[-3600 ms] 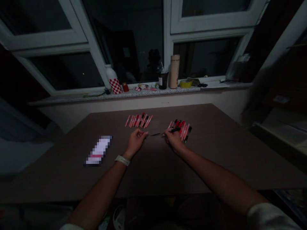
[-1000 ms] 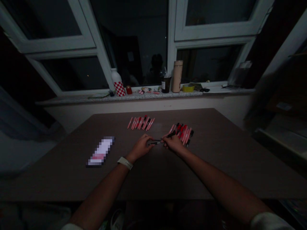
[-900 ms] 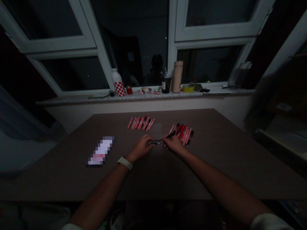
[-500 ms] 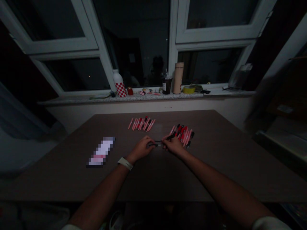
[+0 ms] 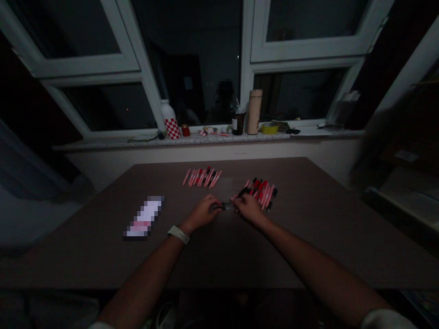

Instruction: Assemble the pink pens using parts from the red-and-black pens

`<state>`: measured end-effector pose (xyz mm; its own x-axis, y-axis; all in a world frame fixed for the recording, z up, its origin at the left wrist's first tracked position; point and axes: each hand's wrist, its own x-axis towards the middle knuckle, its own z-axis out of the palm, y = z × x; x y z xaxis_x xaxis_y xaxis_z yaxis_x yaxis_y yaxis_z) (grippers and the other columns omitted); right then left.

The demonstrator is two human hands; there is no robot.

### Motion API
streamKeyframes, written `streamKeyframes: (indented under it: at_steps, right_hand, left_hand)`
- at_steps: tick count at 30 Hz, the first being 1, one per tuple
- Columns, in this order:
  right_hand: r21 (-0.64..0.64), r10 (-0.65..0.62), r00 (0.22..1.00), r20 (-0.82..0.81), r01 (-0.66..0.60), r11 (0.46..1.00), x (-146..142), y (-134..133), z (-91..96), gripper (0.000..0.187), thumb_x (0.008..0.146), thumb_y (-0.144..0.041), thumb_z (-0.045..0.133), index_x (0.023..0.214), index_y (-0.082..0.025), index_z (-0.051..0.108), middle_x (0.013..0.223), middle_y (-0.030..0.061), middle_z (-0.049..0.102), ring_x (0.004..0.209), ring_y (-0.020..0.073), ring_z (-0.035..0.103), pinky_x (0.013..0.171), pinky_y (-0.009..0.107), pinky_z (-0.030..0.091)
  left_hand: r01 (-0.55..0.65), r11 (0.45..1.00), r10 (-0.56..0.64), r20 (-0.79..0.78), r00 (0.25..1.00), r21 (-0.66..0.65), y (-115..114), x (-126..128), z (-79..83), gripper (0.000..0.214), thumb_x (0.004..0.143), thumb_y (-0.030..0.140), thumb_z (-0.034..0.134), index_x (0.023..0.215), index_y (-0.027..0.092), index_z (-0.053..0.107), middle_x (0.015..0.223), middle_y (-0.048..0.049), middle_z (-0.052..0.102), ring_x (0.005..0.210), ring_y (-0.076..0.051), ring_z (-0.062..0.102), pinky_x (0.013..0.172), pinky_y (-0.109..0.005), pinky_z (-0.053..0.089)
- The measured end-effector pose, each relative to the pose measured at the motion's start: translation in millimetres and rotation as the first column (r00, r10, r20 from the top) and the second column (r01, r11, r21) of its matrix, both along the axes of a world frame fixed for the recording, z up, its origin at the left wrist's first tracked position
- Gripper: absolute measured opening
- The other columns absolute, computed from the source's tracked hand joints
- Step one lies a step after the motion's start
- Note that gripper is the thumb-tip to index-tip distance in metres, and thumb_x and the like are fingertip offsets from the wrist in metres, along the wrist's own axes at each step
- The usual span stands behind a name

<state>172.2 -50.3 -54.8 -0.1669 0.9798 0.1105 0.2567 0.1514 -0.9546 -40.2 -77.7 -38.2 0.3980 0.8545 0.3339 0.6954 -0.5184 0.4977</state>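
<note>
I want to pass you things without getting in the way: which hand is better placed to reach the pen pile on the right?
Probably the right hand: it lies beside the pile of pink and red pens, while the left hand sits farther off. Both hands are on a dark pen between them.

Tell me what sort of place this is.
Likely a room in a home or small office, at night: a dark table with pink and red pens stands under a white-framed window; its stone sill holds a thermos flask and tape.
</note>
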Motion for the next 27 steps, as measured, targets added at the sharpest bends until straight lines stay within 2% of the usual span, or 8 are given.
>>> streamKeyframes:
  at_steps: [2,4,8,11,15,21,24,27]
  right_hand:
    - [0.137,-0.027,0.984,0.175,0.003,0.991,4,-1,1.5,0.024,0.088,-0.037,0.061,0.082,-0.015,0.067,0.072,0.0043,0.068,0.065,0.0164,0.063,0.060,0.024,0.044]
    - [0.243,-0.066,0.927,0.370,-0.028,0.970,7,-2,4.9,0.025,0.089,-0.037,0.060,0.083,-0.014,0.068,0.075,0.0068,0.069,0.070,0.0179,0.064,0.063,0.024,0.042]
    - [0.272,-0.073,0.813,0.577,-0.107,0.956,10,-6,13.1,0.017,0.088,-0.023,0.056,0.091,-0.014,0.070,0.081,0.0089,0.071,0.074,0.0189,0.065,0.064,0.025,0.040]
    - [0.258,-0.051,0.785,0.618,-0.141,0.956,10,-8,16.5,0.019,0.086,-0.020,0.056,0.093,-0.015,0.072,0.082,0.0088,0.072,0.076,0.0192,0.066,0.064,0.024,0.041]
    - [0.283,-0.001,0.789,0.614,-0.218,0.934,10,-12,17.8,0.028,0.087,-0.022,0.054,0.108,-0.019,0.072,0.092,0.0073,0.073,0.081,0.0193,0.066,0.069,0.024,0.043]
    - [0.272,0.064,0.687,0.724,-0.370,0.888,12,-18,23.1,0.037,0.087,-0.025,0.057,0.121,-0.027,0.071,0.102,0.0078,0.074,0.095,0.0224,0.067,0.078,0.026,0.045]
    - [0.273,0.064,0.662,0.746,-0.393,0.878,13,-19,25.8,0.038,0.086,-0.026,0.058,0.122,-0.031,0.070,0.100,0.0078,0.074,0.094,0.0234,0.068,0.077,0.027,0.045]
    - [0.282,0.054,0.675,0.736,-0.379,0.881,13,-19,25.6,0.038,0.086,-0.023,0.058,0.121,-0.029,0.071,0.101,0.0081,0.074,0.096,0.0234,0.068,0.080,0.028,0.046]
  left_hand:
    - [0.005,1.000,-0.005,0.007,1.000,0.011,0,0,0.0,0.016,0.085,0.021,0.065,0.100,0.019,0.068,0.101,-0.0063,0.062,0.096,-0.021,0.059,0.084,-0.033,0.047]
    - [0.017,1.000,-0.017,0.017,1.000,0.019,0,0,0.4,0.021,0.085,0.022,0.065,0.106,0.020,0.067,0.103,-0.0061,0.062,0.098,-0.021,0.059,0.085,-0.032,0.047]
    - [0.041,0.999,-0.041,-0.018,0.999,0.010,-1,0,1.1,0.027,0.089,0.025,0.062,0.115,0.022,0.069,0.101,-0.0057,0.060,0.094,-0.019,0.059,0.083,-0.031,0.047]
    - [0.039,0.999,-0.038,-0.057,0.998,0.012,-1,-1,1.4,0.029,0.090,0.027,0.061,0.117,0.024,0.071,0.098,-0.0054,0.059,0.093,-0.019,0.058,0.081,-0.030,0.048]
    - [0.027,0.999,-0.022,-0.086,0.996,0.047,-1,-2,2.1,0.027,0.089,0.025,0.062,0.114,0.024,0.073,0.098,-0.0061,0.060,0.093,-0.019,0.059,0.083,-0.031,0.047]
    - [0.003,0.999,0.002,-0.102,0.995,0.048,-1,-1,3.5,0.026,0.090,0.029,0.061,0.112,0.024,0.074,0.099,-0.0068,0.062,0.096,-0.020,0.060,0.085,-0.032,0.048]
    - [-0.008,0.998,0.015,-0.118,0.993,0.057,-2,-1,5.8,0.025,0.090,0.028,0.061,0.111,0.025,0.075,0.099,-0.0069,0.063,0.095,-0.020,0.060,0.085,-0.032,0.047]
    - [-0.021,0.996,0.033,-0.136,0.990,0.083,-3,-4,8.9,0.023,0.091,0.029,0.059,0.105,0.024,0.076,0.098,-0.0072,0.064,0.094,-0.021,0.060,0.085,-0.033,0.047]
